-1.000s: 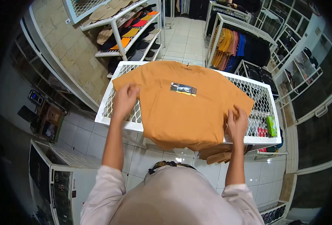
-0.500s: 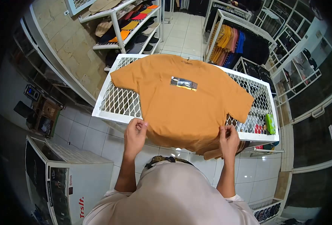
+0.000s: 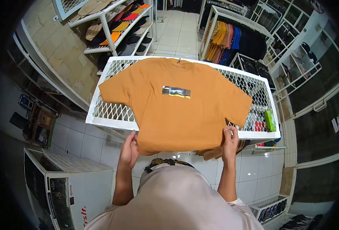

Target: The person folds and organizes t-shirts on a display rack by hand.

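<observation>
Both hands sit lower than before, left hand (image 3: pixel 129 150) and right hand (image 3: pixel 229 140) now pinching the hem corners of the orange T-shirt (image 3: pixel 175 101) spread on the white mesh desk (image 3: pixel 112 111) at frame centre; uneven pull could skew it; fingertips hidden under cloth.

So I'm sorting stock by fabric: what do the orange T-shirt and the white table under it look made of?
T-shirt: soft matte knit, probably cotton; it lies limp and drapes over the edge. Table: white-coated expanded metal mesh in a frame, judging by the diamond openings.
</observation>
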A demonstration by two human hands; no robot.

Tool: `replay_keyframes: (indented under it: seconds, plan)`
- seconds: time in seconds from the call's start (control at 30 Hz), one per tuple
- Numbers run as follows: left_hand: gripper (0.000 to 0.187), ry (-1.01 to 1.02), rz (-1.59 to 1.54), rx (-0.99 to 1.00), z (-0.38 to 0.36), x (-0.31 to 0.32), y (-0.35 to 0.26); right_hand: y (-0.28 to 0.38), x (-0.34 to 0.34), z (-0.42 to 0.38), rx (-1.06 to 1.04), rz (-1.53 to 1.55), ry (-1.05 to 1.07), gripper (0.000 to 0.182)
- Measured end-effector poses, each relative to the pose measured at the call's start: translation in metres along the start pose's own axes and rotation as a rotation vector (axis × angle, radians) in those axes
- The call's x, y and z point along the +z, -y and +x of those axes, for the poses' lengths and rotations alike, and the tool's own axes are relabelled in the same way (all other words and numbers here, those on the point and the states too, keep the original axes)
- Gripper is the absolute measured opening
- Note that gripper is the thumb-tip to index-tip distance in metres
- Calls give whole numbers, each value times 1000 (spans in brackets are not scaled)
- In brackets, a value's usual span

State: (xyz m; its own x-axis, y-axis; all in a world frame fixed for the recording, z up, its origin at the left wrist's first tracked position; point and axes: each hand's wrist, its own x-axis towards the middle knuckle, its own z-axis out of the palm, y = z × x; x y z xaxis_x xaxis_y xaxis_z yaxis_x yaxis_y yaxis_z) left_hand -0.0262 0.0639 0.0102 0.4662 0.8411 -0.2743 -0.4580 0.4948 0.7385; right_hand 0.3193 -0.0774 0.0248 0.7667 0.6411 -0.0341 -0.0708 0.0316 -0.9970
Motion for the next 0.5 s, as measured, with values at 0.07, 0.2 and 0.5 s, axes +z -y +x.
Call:
replay_keyframes:
  seconds: [0.07, 0.2, 0.5]
  plan:
    - [48, 57, -175, -242, 9, -13, 8, 13, 8, -8, 57, -42, -3, 18]
    - [50, 51, -221, -251, 13, 0, 14, 16, 16, -8, -49, -74, 11, 26]
    - [46, 118, -167, -257, 2, -16, 19, 7, -9, 0, -67, 11, -14, 35]
